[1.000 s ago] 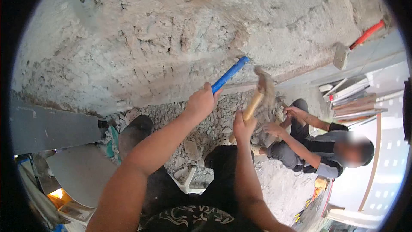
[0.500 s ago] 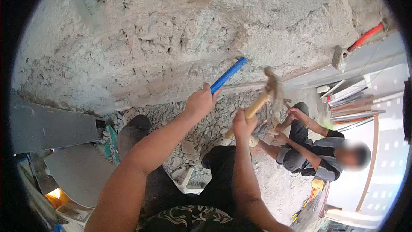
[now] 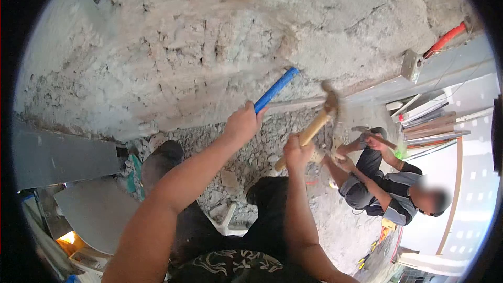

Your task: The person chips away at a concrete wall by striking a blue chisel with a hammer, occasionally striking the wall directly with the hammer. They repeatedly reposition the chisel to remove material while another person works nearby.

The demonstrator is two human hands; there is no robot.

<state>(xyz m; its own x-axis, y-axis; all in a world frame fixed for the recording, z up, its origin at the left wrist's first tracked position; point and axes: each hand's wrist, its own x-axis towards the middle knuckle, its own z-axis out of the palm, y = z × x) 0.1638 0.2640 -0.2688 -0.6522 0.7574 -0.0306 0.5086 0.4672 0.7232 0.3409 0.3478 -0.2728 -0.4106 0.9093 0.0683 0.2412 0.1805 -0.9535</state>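
My left hand [image 3: 242, 126] is closed around a blue chisel [image 3: 275, 90], a straight rod that slants up and to the right. The chisel's far end overlaps the rough wall [image 3: 220, 36] in this view. In my right hand [image 3: 297, 152] is a hammer [image 3: 316, 126] with a light wooden handle, gripped low on the shaft. Its metal head points up, to the right of the chisel and apart from it. Part of the chisel is hidden inside my left fist.
Broken rubble [image 3: 209, 141] covers the floor below the wall. At right a co-worker [image 3: 387, 188] sits low holding another hammer [image 3: 374, 135]. A white box [image 3: 412, 66] with a red conduit [image 3: 445, 39] is fixed at upper right. Boards [image 3: 432, 126] lean behind the co-worker.
My hammer and chisel stay nearly in place, with the view shifted slightly. The co-worker's hammer has lifted and swung back toward their body.
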